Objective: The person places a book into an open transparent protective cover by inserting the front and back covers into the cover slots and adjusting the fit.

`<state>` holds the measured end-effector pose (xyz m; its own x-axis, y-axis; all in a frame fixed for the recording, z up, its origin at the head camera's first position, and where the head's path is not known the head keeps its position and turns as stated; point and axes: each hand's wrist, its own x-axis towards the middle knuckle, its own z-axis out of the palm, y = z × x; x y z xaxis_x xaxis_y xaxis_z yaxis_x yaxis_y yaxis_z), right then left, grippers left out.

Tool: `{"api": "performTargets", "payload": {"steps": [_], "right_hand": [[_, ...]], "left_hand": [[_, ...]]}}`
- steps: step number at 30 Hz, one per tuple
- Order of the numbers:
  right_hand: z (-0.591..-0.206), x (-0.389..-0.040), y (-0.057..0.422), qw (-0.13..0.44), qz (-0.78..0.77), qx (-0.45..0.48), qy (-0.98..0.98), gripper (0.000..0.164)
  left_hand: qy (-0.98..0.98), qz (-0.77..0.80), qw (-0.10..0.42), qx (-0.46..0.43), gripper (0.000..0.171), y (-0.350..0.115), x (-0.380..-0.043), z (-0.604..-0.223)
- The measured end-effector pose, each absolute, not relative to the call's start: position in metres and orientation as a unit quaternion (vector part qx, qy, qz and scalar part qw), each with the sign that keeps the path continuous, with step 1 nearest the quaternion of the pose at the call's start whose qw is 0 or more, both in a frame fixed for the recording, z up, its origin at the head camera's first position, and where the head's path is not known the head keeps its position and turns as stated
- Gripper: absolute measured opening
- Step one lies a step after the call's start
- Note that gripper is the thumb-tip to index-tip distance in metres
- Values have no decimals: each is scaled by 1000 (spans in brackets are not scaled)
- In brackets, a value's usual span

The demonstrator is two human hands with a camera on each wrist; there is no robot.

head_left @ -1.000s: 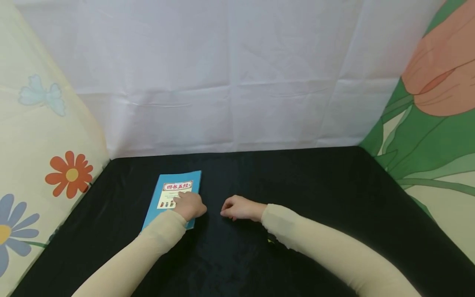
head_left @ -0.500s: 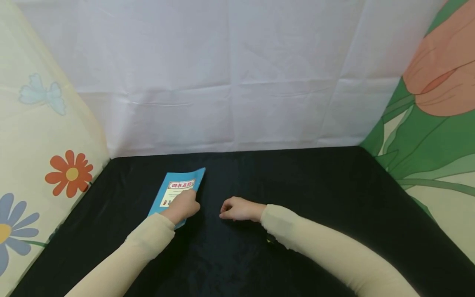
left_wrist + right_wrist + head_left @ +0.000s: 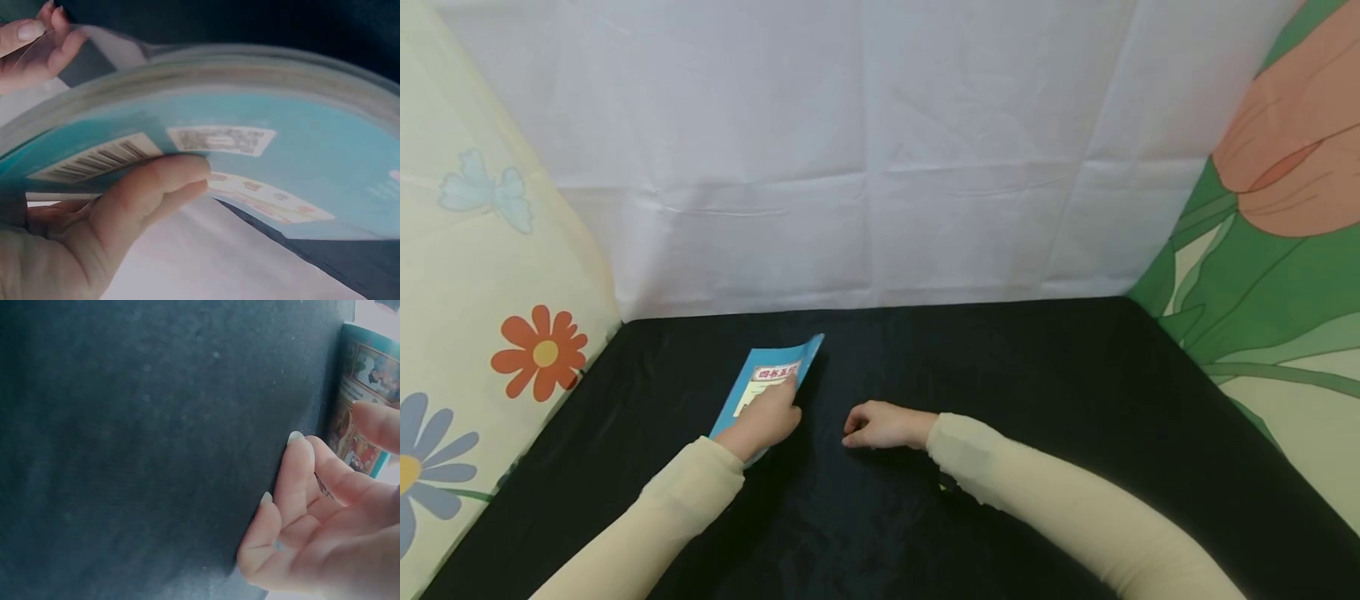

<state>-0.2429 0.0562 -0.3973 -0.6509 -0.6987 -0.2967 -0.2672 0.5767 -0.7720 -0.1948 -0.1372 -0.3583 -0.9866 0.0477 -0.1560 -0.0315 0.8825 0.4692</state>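
Observation:
A thin blue book with a cream label and red Chinese title stands at an angle over the left part of the black table. My left hand grips its right edge. Seen from the left wrist, the book's blue cover bows in a curve, showing a barcode and a small label, and the left hand presses against it. To the right of the book, my right hand rests at the tabletop, holding nothing. The right wrist view shows its fingers loosely curled, with part of the book's illustrated side beyond.
Black cloth covers the table. White fabric hangs behind it, and flower-printed panels flank both sides. A small yellow-and-dark thing shows partly under the right sleeve; its kind is hidden.
My left hand has moved from lying on the cover to gripping the book's edge. The book has tilted up and shifted right. The right hand has barely moved.

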Motion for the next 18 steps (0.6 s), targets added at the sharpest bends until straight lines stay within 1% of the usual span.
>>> {"api": "performTargets", "payload": {"steps": [5,9,15,18], "right_hand": [[-395,-243,58,305,-363,-301,827,17],[-392,-242,61,306,-363,-311,823,25],[-393,-242,59,318,-366,-286,827,33],[-393,-241,59,323,-384,-278,819,37]], "left_hand": [[968,243,53,20,57,-135,-192,-354],[965,257,30,33,54,-134,-191,-350],[960,277,32,29,53,-132,-188,-348],[959,282,24,27,53,-130,-186,-347]]}}
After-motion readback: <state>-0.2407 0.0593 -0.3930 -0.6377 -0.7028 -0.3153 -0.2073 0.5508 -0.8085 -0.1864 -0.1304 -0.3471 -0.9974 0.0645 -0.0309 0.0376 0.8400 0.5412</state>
